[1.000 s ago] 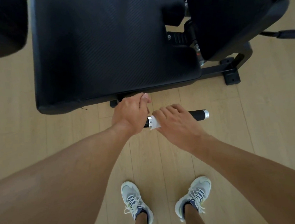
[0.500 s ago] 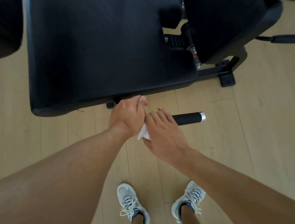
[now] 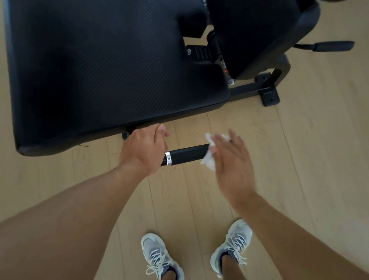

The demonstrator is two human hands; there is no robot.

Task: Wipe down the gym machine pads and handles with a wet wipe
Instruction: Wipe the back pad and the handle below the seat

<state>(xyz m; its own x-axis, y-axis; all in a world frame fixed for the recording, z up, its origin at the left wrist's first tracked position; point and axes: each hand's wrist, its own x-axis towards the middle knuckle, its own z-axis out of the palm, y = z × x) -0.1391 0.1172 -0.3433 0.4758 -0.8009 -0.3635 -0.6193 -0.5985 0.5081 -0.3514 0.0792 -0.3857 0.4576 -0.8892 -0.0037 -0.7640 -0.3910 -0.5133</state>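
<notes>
Two hands are in my view, both over the black handle [image 3: 188, 154] that sticks out below the front edge of the big seat pad [image 3: 107, 64]. My left hand [image 3: 143, 150] is curled around the inner end of the handle, just beside its silver ring [image 3: 168, 159], with the knuckles up close to the underside of the pad. My right hand [image 3: 231, 160] is at the handle's outer end, its fingers mostly straight and blurred, so I cannot say exactly how they lie. The white wet wipe [image 3: 210, 155] is crumpled under that palm, bunched against the tip of the handle, with one corner poking up past the fingers and another hanging below the bar; the thumb seems to pin it against the palm.

Right of the seat pad sits a second dark pad [image 3: 258, 23], tilted, and beneath it the black frame foot [image 3: 269, 93] rests on the pale wood floor [image 3: 312, 151]. My two light sneakers [image 3: 157, 254] stand on the boards below the handle, toes pointing toward the machine.
</notes>
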